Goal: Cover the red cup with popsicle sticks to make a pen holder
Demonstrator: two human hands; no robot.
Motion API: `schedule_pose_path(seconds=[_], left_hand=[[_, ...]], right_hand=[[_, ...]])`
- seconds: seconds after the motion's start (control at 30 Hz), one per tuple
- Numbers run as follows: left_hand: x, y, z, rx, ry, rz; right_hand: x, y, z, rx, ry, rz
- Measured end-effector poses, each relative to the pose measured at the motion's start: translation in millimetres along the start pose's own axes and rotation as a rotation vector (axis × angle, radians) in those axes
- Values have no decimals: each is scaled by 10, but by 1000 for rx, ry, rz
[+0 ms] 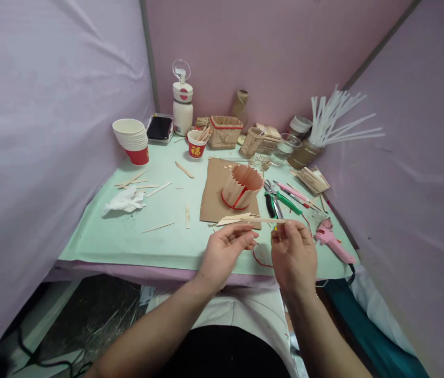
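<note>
Near the table's front edge, my right hand (295,254) pinches the right end of a thin wooden stick (265,220), which points left. My left hand (225,252) is beside it, fingers curled and thumb close to the fingertips; whether anything is between them I cannot make out. Just beyond the hands, several flat wooden sticks (234,218) lie on the lower edge of a brown cardboard sheet (212,194). A round cup of upright wooden sticks (233,190) with a red band around its base stands on the cardboard. Red cord (259,260) trails between my hands.
Pliers (288,203), pink pens (292,191) and a pink glue gun (334,242) lie right. Stacked paper cups (131,137), crumpled tissue (125,201) and loose sticks are left. Behind stand a white bottle (183,113), a stick basket (225,135) and a jar of white strips (304,155).
</note>
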State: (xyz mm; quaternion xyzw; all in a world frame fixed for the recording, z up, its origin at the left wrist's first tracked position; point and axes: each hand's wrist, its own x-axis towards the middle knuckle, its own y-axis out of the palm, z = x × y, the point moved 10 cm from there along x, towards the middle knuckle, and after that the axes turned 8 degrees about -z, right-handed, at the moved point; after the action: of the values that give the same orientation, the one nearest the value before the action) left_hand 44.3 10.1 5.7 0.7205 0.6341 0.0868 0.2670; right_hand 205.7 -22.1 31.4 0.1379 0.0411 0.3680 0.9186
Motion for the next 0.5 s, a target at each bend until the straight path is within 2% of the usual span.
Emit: schedule_pose_path(seconds=[0.07,0.13,0.23,0.3,0.4,0.43,0.5], left_hand=[[-40,35,168,-170,-62,-59],[-56,42,206,-248,-81,-94],[-119,81,239,-248,-167,-32],[-229,162,379,-253,-346,92],[-519,264,679,-326,-742,234],[-617,293,739,-361,-850,265],[-769,364,769,-419,-981,336]], right_hand=[[-91,-62,-90,5,51,-9],[-151,-121,-160,-11,88,-6],[-168,-178,-249,38,186,31],[-154,-175,-289,117,278,90],[-189,-79,-310,147,388,277],[-219,-44,-302,134,397,348],[-281,-3,-265,88,369,455]])
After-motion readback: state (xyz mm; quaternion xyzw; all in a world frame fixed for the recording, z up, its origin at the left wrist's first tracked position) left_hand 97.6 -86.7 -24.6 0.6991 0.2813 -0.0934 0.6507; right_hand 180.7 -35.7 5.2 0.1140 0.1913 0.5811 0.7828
